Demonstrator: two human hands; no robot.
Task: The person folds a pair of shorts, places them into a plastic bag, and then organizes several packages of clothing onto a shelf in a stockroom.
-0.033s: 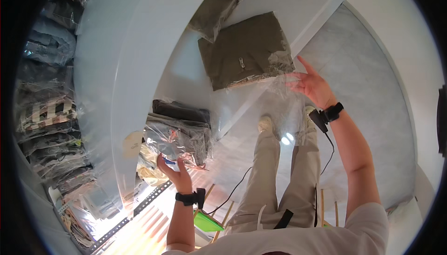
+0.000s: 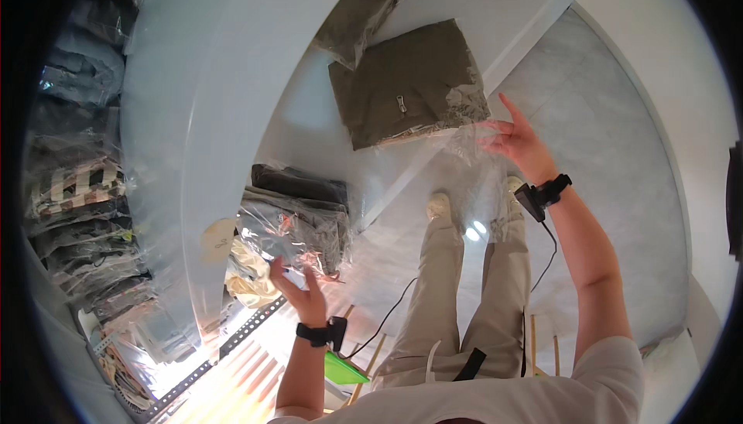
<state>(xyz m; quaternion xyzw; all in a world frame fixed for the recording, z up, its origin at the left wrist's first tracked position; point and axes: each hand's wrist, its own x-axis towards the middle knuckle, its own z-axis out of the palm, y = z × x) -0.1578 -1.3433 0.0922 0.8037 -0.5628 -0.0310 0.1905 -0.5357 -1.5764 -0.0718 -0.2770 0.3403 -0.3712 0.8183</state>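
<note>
A white shelf (image 2: 495,6) stands out before me above a pale grey floor (image 2: 619,130). By the shelf's near edge lies a folded olive garment (image 2: 402,76) with a metal zip pull (image 2: 401,104), clear plastic (image 2: 464,141) trailing from its near side. The right hand (image 2: 522,145) is beside that plastic, fingers fanned; I can't tell whether its grip pinches any. The left hand's (image 2: 302,300) grip is loose and unclosed, near stacked bagged grey clothes (image 2: 313,227).

White short-sleeved top (image 2: 518,394), beige trousers (image 2: 439,300), pale shoes (image 2: 439,206), black wrist straps (image 2: 310,335) with boxy modules (image 2: 531,203) and thin dark cables (image 2: 554,251).
</note>
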